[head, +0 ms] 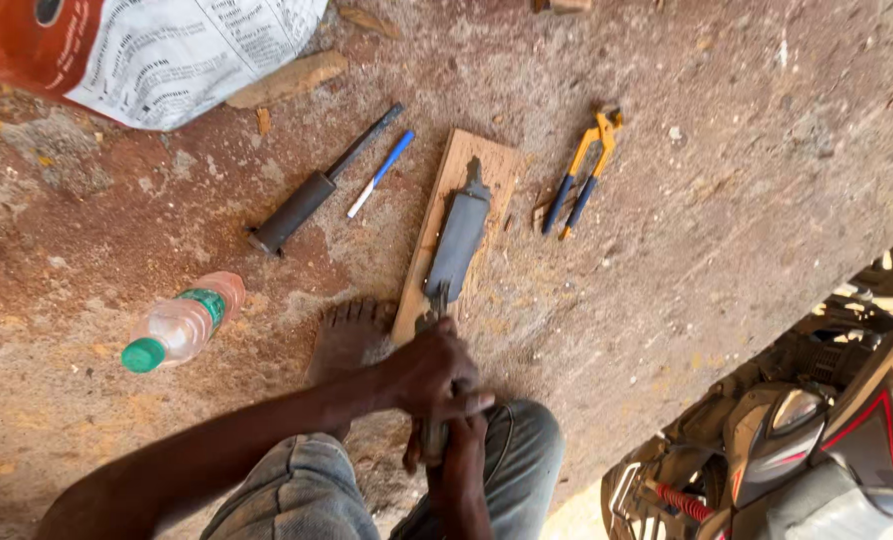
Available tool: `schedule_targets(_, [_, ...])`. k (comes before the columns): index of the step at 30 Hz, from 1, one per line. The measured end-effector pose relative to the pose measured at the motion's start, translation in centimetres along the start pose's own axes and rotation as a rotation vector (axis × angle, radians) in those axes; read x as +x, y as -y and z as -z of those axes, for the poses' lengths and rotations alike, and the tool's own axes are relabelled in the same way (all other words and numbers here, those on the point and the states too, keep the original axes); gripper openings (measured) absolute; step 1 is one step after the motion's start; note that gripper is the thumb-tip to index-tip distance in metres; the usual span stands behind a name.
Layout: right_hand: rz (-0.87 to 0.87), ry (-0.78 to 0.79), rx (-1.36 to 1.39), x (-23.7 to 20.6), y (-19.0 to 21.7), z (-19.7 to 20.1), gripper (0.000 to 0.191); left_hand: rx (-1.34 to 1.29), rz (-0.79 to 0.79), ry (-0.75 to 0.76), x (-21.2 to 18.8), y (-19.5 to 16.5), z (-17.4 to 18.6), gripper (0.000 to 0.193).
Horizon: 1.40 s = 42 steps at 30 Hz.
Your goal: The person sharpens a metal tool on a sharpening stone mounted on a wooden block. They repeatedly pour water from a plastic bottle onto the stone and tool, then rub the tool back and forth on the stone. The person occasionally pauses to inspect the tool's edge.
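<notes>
A grey metal cylinder with a thin rod point(457, 243) lies lengthwise on a narrow wooden board point(446, 195) on the dirt floor. My left hand point(432, 375) is closed over the rod end of the cylinder near the board's lower end. My right hand point(448, 443) sits just below it, wrapped around the same rod or a tool handle; which one is hidden by the fingers. My bare foot point(346, 338) rests on the ground left of the board, and my knees in jeans point(511, 450) are below.
A second dark cylinder with a rod point(311, 190) and a blue-and-white pen point(380, 173) lie left of the board. Yellow-and-blue pincers point(583, 170) lie to the right. A plastic bottle with a green cap point(181, 324) lies at left, a printed sack point(156, 50) top left, a motorcycle point(816, 440) bottom right.
</notes>
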State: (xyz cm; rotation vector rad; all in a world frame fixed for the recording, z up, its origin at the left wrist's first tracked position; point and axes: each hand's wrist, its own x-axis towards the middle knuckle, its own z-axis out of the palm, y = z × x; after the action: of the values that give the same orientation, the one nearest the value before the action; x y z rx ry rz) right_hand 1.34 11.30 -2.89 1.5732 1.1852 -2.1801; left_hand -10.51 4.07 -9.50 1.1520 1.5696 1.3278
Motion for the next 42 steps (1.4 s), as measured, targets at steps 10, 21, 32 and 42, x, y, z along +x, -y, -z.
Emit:
schedule_targets(10, [-0.008, 0.027, 0.098, -1.6, 1.0, -1.1, 0.031, 0.081, -0.006, -0.026, 0.7, 0.3, 0.1, 0.064])
schedule_targets(21, [0.021, 0.046, 0.048, -0.2, 2.6, -0.6, 0.025, 0.051, -0.043, -0.037, 2.8, 0.0, 1.2, 0.053])
schedule_targets(32, [0.09, 0.107, 0.113, 0.9, 2.1, 0.1, 0.03, 0.151, -0.077, -0.078, 3.5, 0.1, 1.9, 0.06])
schedule_targets(42, [0.063, 0.032, 0.07, 1.1, 1.6, -0.2, 0.032, 0.107, -0.033, -0.045, 3.4, 0.5, 1.6, 0.061])
